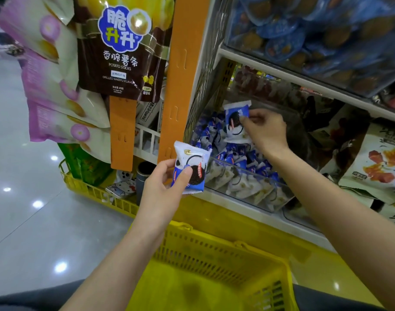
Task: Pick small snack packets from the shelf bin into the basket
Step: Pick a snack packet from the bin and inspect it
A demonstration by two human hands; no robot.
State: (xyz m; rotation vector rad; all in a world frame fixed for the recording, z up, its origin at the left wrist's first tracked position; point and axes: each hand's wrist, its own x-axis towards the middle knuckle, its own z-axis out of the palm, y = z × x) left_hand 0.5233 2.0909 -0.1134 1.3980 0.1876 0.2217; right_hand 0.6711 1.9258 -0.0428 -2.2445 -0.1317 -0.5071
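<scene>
The left hand (161, 189) grips one snack packet (190, 168) beside the shelf bin (254, 172) and the right hand (265, 129) only pinches a second packet (234, 122) over it, which could slip and miss the basket (205, 250) below.

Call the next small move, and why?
Probably lower the left hand and release its packet into the yellow basket. That packet is already out of the shelf bin, held in front of it with the basket below, while the right hand pinches a second packet over the bin's pile.
</scene>
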